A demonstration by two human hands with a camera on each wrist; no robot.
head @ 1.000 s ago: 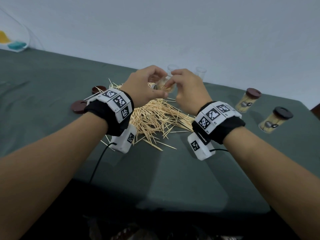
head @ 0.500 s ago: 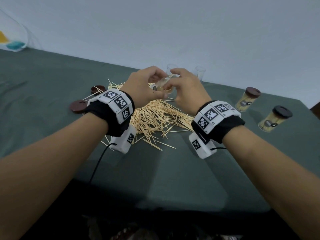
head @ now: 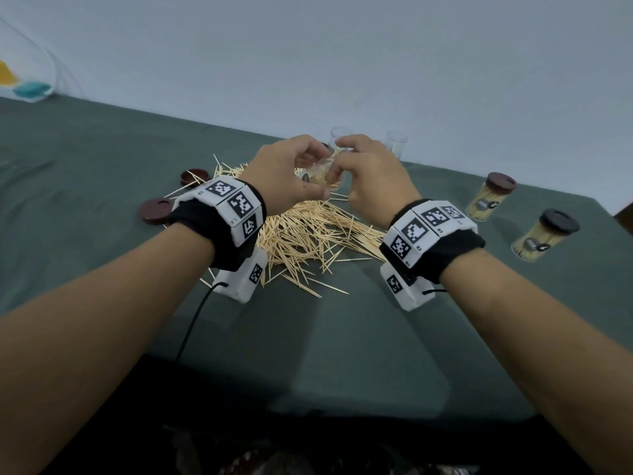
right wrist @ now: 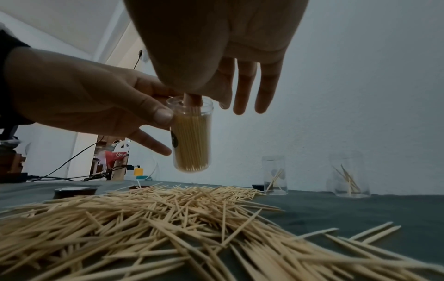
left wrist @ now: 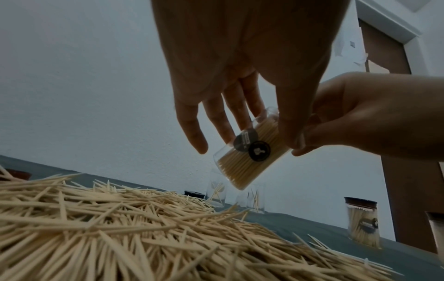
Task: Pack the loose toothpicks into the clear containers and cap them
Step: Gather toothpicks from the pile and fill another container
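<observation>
My left hand (head: 308, 173) holds a clear container (head: 323, 171) above the loose toothpick pile (head: 308, 234), thumb on one side and fingers on the other. In the left wrist view the container (left wrist: 240, 169) is tilted, packed with toothpicks and bears dark round labels. My right hand (head: 342, 159) is at its uncapped mouth. In the right wrist view the thumb and forefinger tips (right wrist: 193, 99) dip together into the mouth on the toothpick tops, and the other fingers are straight. Two brown caps (head: 156, 210) (head: 194, 176) lie to the left of the pile.
Two clear containers (head: 339, 138) (head: 396, 144) stand behind the pile, each holding a few toothpicks. Two filled, capped containers (head: 493, 197) (head: 544, 240) stand at the right. A green cloth (head: 308, 354) covers the table. A cable (head: 191, 330) trails from the left wrist.
Both hands have lifted slightly with the container and stay together over the pile. The grip looks the same.
</observation>
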